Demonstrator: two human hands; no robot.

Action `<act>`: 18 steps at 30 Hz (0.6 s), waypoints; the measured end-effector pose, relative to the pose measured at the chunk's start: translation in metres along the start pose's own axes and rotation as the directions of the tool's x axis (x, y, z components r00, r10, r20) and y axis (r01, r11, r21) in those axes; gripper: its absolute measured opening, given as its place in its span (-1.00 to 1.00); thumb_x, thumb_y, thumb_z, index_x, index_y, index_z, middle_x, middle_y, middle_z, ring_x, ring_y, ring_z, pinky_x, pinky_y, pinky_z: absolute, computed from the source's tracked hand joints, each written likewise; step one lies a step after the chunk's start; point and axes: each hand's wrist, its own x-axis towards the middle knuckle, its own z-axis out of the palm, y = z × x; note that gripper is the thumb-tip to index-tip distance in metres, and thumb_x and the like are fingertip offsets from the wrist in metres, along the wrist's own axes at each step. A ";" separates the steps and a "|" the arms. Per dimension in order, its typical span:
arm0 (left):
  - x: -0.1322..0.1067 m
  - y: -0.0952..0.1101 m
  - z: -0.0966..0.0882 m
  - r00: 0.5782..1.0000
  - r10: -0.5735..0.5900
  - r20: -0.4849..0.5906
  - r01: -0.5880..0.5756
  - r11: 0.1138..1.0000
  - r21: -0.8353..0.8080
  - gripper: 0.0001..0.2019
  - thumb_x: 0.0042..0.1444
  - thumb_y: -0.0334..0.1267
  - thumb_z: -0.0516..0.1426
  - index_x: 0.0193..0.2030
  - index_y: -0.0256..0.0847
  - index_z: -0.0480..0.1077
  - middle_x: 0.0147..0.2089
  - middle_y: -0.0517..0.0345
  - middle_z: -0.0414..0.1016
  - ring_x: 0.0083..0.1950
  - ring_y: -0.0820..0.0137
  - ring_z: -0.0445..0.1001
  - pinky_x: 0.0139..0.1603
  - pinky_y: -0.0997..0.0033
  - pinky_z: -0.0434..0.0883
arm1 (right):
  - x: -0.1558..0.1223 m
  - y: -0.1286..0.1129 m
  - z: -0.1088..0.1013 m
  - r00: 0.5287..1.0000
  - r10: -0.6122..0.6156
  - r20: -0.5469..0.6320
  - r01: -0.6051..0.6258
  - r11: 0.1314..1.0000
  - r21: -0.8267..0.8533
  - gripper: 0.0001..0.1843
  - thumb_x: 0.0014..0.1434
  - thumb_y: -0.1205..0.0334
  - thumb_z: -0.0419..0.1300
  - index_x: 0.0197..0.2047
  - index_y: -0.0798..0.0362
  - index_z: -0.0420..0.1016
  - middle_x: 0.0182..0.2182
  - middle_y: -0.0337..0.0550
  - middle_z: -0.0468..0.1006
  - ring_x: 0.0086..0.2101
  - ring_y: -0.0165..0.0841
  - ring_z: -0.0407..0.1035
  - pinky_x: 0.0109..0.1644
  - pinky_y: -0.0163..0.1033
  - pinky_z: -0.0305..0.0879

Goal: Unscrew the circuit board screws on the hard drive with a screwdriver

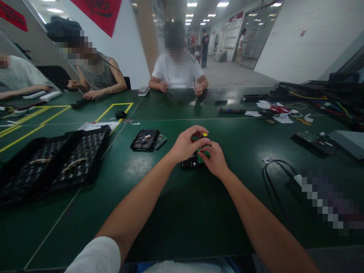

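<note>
A black hard drive (190, 163) with a green circuit board lies on the green table (182, 212) in front of me. My left hand (186, 144) is curled above it, fingers pinched round a screwdriver (204, 135) with a green grip and yellow cap. My right hand (214, 159) rests on the drive's right side, fingers closed on the lower part of the green tool. The drive's right half is hidden under my hands.
Another opened hard drive (145, 139) with a loose circuit board (160, 141) lies left of centre. Black compartment trays (57, 159) sit at far left. A board (313, 141) and cable (277, 170) lie at right. Three other people sit across the table.
</note>
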 end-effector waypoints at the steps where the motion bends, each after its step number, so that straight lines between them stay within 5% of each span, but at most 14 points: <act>1: 0.000 0.000 0.000 1.000 0.007 -0.015 -0.007 1.000 0.027 -0.73 0.24 -0.16 0.34 0.01 -0.17 0.50 -0.05 0.09 0.53 -0.07 0.37 0.53 -0.22 0.49 0.56 | 0.000 0.000 0.001 1.000 -0.003 0.002 0.003 1.000 0.000 -0.92 0.34 0.18 0.30 -0.17 -0.03 0.63 0.08 0.07 0.55 0.14 0.01 0.40 0.21 0.23 0.35; 9: 0.000 -0.001 -0.002 0.989 -0.003 0.150 0.017 0.995 -0.096 -0.62 0.50 -0.08 0.05 0.34 -0.08 0.41 0.23 -0.05 0.55 0.11 0.26 0.58 -0.15 0.40 0.61 | 0.001 0.004 0.004 0.999 -0.010 0.041 0.011 1.000 -0.024 -0.83 0.39 0.23 0.21 -0.14 -0.03 0.66 0.03 0.07 0.55 0.10 -0.01 0.39 0.18 0.19 0.35; 18: -0.001 0.007 0.000 0.984 0.012 0.177 0.007 0.994 -0.107 -0.61 0.50 -0.13 0.06 0.39 -0.03 0.41 0.28 -0.01 0.56 0.13 0.26 0.60 -0.09 0.35 0.62 | 0.002 0.000 0.003 0.998 0.002 0.071 0.003 0.998 -0.064 -0.76 0.41 0.23 0.15 -0.17 0.02 0.66 -0.10 0.08 0.52 0.03 -0.02 0.38 0.10 0.12 0.36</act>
